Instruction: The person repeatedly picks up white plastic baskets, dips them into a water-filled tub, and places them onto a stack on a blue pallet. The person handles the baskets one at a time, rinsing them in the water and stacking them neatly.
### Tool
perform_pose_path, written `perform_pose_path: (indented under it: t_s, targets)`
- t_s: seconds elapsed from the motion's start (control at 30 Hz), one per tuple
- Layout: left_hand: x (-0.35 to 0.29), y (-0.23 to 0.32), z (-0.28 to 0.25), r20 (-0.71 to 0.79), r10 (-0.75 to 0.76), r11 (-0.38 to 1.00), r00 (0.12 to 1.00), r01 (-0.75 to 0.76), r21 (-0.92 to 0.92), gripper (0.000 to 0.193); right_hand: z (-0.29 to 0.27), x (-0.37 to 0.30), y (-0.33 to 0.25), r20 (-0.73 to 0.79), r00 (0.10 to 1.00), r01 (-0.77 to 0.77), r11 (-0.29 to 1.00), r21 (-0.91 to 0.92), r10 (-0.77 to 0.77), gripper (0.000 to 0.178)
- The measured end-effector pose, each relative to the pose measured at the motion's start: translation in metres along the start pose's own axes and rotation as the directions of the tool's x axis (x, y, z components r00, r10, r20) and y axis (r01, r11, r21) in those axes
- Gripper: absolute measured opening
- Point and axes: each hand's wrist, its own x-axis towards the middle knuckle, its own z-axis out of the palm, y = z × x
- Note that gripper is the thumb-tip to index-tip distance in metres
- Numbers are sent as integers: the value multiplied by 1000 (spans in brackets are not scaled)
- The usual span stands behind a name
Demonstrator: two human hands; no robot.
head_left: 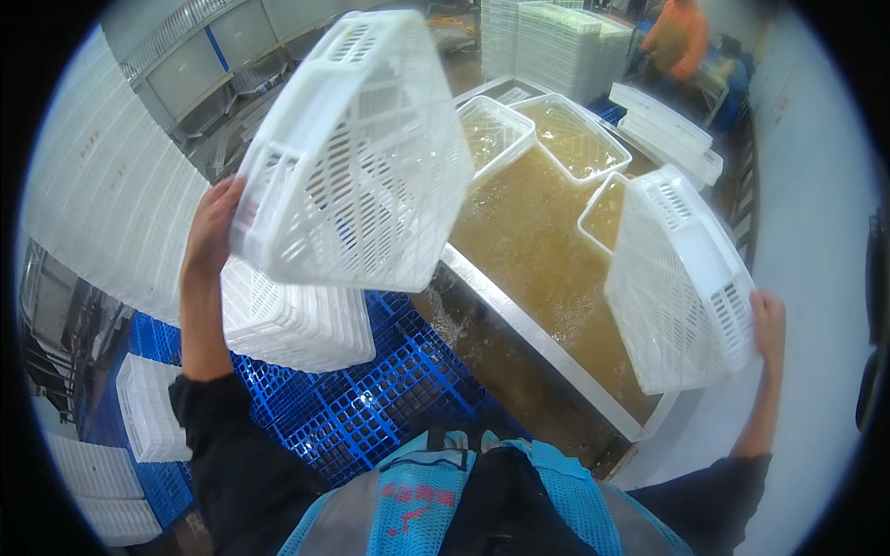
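My left hand (pixel 215 218) grips the edge of a white slatted plastic basket (pixel 371 176), raised and tilted on its side left of the tank. On the right, my right hand (pixel 769 326) is closed on the outer edge of a second white basket (pixel 681 287), also tipped on its side, over the tank's right part. Between them lies a metal-rimmed tank (pixel 542 338) of cloudy brown water. Several white baskets, among them one at the far left (pixel 491 100) and one beside it (pixel 593 128), sit in the water. The fingers' far sides are hidden behind the baskets.
Blue plastic pallets (pixel 371 398) cover the floor at left, bearing a nested basket stack (pixel 297 320). A tall basket stack (pixel 102 176) rises farther left. More baskets (pixel 556 51) stand behind the tank. A person in orange (pixel 677 42) is at the back. A pale wall (pixel 816 232) borders the right.
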Motion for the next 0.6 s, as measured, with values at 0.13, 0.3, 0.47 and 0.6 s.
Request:
perform_pose_path:
  t_s: [0.13, 0.3, 0.47, 0.6]
  targets:
    - [-71, 0, -59, -11, -76, 997, 997, 76, -2, 34, -1, 50, -61, 75, 989, 135, 986, -101, -128, 37]
    - [-154, -28, -115, -154, -167, 986, 974, 167, -13, 30, 25, 94, -181, 148, 950, 296, 941, -164, -274, 37]
    - [-249, -56, -144, -217, -164, 986, 962, 168, 3, 26, 68, 86, -322, 77, 850, 521, 811, -266, -521, 36]
    - [-320, -74, -173, -201, -327, 944, 923, 328, -34, 23, 107, 71, -438, 14, 741, 650, 712, -264, -671, 36]
